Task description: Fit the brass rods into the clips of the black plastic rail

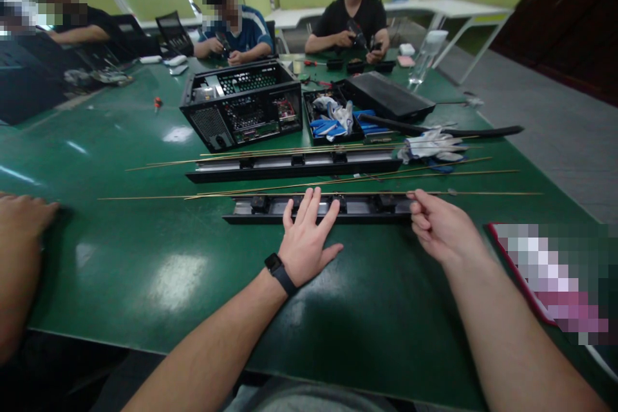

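Note:
My left hand (306,241), with a black watch on its wrist, lies with fingers spread across the middle of a long black channel-shaped rail (255,219). Small black blocks (385,203) sit inside this rail. At the rail's right end my right hand (441,225) is closed in a pinch on a thin brass-coloured rod (497,193), which runs lengthwise along the rail's far edge. Just beyond, a second black rail (290,174) lies roughly parallel, also with black blocks in it. More thin rods (463,173) lie along and between the two rails.
An open black computer case (241,109) stands behind the rails, beside a black tray (309,132) of gloves. White-and-blue gloves (432,145), a clear bottle (427,58) and a red-edged flat item (545,309) lie right. Another person's arm (22,232) rests left; several people sit opposite.

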A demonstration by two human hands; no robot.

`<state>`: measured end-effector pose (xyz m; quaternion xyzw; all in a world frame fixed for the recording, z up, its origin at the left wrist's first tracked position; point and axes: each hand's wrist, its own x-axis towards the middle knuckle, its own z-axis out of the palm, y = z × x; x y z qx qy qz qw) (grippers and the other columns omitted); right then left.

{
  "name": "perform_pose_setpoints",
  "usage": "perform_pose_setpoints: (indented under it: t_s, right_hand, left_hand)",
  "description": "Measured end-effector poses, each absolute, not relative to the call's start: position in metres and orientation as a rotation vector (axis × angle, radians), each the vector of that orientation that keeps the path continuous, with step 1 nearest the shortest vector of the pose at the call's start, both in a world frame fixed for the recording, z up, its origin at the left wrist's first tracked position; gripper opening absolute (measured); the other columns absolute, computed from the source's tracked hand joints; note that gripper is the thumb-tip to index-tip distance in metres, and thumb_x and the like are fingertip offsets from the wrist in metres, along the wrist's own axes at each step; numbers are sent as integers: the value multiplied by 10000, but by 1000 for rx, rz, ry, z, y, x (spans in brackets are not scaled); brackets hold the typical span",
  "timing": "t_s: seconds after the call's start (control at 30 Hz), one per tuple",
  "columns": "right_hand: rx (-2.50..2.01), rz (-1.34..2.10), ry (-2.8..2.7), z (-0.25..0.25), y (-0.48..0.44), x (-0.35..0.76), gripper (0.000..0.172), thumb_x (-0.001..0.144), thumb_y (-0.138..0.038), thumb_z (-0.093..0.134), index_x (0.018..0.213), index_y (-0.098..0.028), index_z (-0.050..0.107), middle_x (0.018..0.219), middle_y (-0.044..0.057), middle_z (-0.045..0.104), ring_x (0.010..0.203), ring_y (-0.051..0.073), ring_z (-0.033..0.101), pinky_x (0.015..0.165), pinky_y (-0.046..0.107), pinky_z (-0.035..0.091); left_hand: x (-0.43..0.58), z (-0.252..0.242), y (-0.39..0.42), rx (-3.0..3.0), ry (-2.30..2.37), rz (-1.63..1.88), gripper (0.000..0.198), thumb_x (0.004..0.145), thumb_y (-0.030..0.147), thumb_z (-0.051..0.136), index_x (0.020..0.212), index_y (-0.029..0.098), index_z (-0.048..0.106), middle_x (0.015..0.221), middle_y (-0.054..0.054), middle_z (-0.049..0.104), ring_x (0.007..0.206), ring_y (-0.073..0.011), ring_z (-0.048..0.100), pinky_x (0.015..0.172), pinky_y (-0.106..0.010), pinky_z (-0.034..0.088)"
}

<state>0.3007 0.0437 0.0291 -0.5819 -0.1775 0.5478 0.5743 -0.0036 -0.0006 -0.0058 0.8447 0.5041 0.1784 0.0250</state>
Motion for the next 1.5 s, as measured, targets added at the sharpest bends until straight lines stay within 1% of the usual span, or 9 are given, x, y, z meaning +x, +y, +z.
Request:
perform_pose_setpoints:
  t_s: [0.1,0.2,0.47,0.67,0.8,0.9,1.03,1.27,1.5]
  right_hand:
    - [-1376,1265,-378,34,42,294,186,1170,-294,805,1027,-211,718,678,-70,608,378,53,394,292,156,246]
    - [-1384,1199,-327,38,43,294,217,1212,-258,711,1000,-210,702,654,-84,577,368,51,387,294,154,253]
    - [-1384,1260,-411,33,42,296,219,1113,-310,886,1010,-225,713,682,-67,617,372,55,406,294,152,269]
    - [-1382,1217,-376,36,42,294,207,1161,-240,803,990,-227,688,682,-76,595,386,51,405,299,152,253]
    - [-1374,1293,-397,38,41,290,198,1152,-275,830,1009,-227,701,679,-71,597,383,54,397,295,153,264]
    - [-1390,1230,-322,40,42,292,204,1196,-274,753,1007,-232,689,672,-82,572,373,53,382,288,160,255]
    - [-1397,1204,-332,41,42,290,222,1223,-199,664,1003,-217,693,676,-82,577,380,47,392,298,156,250]
    - [-1383,1238,-329,38,42,293,200,1202,-267,748,1013,-213,714,668,-83,579,371,49,396,288,161,251]
    - [-1358,1272,-390,31,43,297,159,1155,-254,814,1023,-208,738,681,-72,595,378,51,410,287,153,266]
  left_hand:
    - [-3,-5,-1,2607,1560,545,944,1035,387,965,1879,285,555,2032,-261,321,1901,-503,307,1464,-815,304]
    - [-3,-5,-1,2611,1563,542,956,1024,398,979,1877,293,559,2033,-256,322,1900,-503,307,1467,-814,293]
    - [-3,-5,-1,2610,1567,550,954,1024,400,982,1875,292,564,2030,-256,334,1897,-507,313,1464,-810,304]
    - [-3,-5,-1,2610,1557,542,957,1029,392,976,1881,283,555,2030,-266,324,1899,-514,305,1463,-818,298]
    - [-3,-5,-1,2615,1565,551,948,1035,399,965,1882,295,553,2033,-254,326,1901,-508,302,1470,-810,288]
    - [-3,-4,-1,2613,1562,537,941,1040,399,964,1881,291,556,2031,-262,325,1901,-509,302,1467,-816,292]
    - [-3,-2,-1,2608,1551,537,954,1034,391,979,1881,281,556,2026,-272,328,1898,-513,311,1464,-820,302]
    - [-1,-2,-1,2597,1576,519,959,1019,384,998,1871,277,572,2025,-272,324,1898,-511,311,1460,-829,312]
    - [-2,-1,-1,2598,1579,521,958,1021,393,997,1874,293,573,2025,-259,336,1897,-511,312,1464,-818,322]
